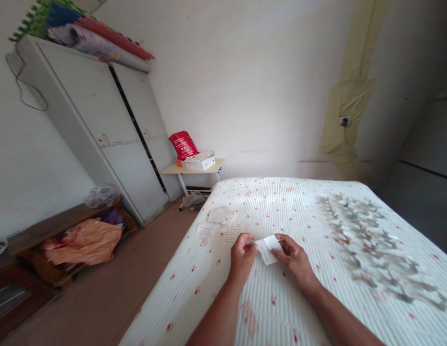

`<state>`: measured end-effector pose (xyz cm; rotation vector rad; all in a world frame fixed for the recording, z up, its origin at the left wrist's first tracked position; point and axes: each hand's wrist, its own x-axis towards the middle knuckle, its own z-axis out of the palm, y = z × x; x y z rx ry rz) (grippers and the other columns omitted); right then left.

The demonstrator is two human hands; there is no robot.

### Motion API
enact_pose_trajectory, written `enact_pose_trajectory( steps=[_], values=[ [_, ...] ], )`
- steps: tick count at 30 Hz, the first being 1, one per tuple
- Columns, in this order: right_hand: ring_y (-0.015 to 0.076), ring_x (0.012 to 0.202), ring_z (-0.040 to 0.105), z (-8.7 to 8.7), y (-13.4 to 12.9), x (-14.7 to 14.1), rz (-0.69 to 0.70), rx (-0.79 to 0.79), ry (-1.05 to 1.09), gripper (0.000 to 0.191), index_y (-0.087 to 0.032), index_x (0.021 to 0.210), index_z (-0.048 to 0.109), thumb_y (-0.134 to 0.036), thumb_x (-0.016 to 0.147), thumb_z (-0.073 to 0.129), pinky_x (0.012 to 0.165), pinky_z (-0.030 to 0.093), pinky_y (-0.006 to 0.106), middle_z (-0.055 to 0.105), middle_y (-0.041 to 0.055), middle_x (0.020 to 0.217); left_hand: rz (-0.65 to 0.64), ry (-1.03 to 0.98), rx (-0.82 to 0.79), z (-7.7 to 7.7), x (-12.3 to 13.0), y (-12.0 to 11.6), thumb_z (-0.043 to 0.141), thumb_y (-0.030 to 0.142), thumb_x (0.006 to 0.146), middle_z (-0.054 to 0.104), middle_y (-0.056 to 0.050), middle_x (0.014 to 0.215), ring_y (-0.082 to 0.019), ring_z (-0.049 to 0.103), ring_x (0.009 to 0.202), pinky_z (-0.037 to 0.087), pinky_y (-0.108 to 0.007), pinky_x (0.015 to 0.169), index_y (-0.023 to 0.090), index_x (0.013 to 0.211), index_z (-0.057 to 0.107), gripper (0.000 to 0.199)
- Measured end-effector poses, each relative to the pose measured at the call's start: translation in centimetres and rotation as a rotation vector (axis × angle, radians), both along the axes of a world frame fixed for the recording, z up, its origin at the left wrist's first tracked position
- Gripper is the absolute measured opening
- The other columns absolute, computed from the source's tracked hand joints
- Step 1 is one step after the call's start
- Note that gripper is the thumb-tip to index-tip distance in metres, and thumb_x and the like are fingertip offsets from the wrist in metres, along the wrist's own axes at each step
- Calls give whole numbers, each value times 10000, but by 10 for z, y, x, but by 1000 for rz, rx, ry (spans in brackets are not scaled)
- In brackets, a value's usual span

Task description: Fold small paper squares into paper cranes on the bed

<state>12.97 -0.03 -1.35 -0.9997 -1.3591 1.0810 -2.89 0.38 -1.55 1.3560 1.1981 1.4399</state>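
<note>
In a small white-walled room, a person sits or stands at a low mattress [266,298] with a white ribbed cover flecked with red. Held above the cover, a white paper slip [268,249] sits between the person's hands, near the mattress's near side. Its long axis runs roughly crosswise, tilting up toward the right hand, though the fold or curl of the paper is hard to make out. The left hand [243,254] pinches the slip's left end in a narrow grip, and the right hand [293,262] holds its right end with the fingers closed close over the paper.

Just beyond the left hand, three loose printed paper slips [219,216] lie on the cover, toward the mattress's left edge. Well to the right, a broad, blurred spread of small grey pieces [364,240] runs along the cover, too unclear to identify. The hands sit between these two groups, nearer the slips.

Past the mattress's far edge stands a small pale table [192,166] holding a red bag [183,145] and a white box [201,163]. To its left is a tall grey wardrobe [101,129] with bedding [97,41] piled on top.
</note>
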Motion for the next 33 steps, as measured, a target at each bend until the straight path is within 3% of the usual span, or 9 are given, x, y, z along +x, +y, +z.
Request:
enact_pose_trajectory(
  steps=[4,7,10,14,18,22,25,28,33],
  values=[
    [172,702,580,3,-4,3,-110,307,-315,108,-172,821,593,-248,768,539,645,461,281,619,39,747,-171,47,-45,4,2,-6,557,180,695,502,49,584,-70,439,496,346,-175,499,147,1077,531,384],
    [181,752,570,5,-7,3,-153,596,-546,131,-183,792,623,-168,789,493,692,446,310,619,55,774,-197,88,6,7,3,-8,574,178,678,585,-5,680,-106,522,618,401,-196,588,124,929,620,261],
    [188,805,557,5,-9,2,-162,691,-642,187,-205,843,643,-129,783,483,716,446,327,606,63,841,-174,102,16,7,3,-8,556,168,681,640,-44,761,-149,572,724,432,-223,669,119,805,653,165],
    [221,963,535,1,-5,7,-201,585,-470,168,-204,885,648,-188,761,536,790,463,343,542,97,1058,-187,-21,-9,9,1,-7,573,137,638,666,-54,791,-180,604,782,455,-253,727,120,803,658,186],
    [207,900,568,-4,2,16,-173,361,-297,192,-197,883,668,-301,736,603,709,487,304,501,111,1145,-188,-161,-13,13,-1,-7,587,107,605,676,-65,828,-197,614,836,456,-276,781,115,780,660,190],
    [172,724,595,-9,5,16,15,164,-101,338,-195,986,647,-385,707,637,641,492,291,605,93,1000,-185,-212,-18,14,-2,-7,607,101,611,677,-60,811,-189,620,823,457,-275,782,116,773,663,172],
    [173,695,592,-11,2,12,162,43,17,430,-198,1064,608,-397,687,660,618,489,285,652,61,881,-200,-214,-15,14,-2,-8,621,120,625,672,-54,793,-179,618,800,459,-267,760,120,767,664,147],
    [175,698,593,-8,-1,11,188,26,-4,332,-176,965,640,-405,725,623,652,483,289,662,53,811,-226,-162,13,15,-3,-8,627,150,646,656,-51,795,-170,608,789,457,-254,732,125,774,673,139],
    [175,750,596,1,0,18,152,172,-253,218,-175,799,666,-355,800,544,704,457,271,661,55,786,-271,-21,81,14,-5,-7,623,189,669,619,-46,747,-151,585,735,444,-227,670,122,752,689,125]
  ],
)
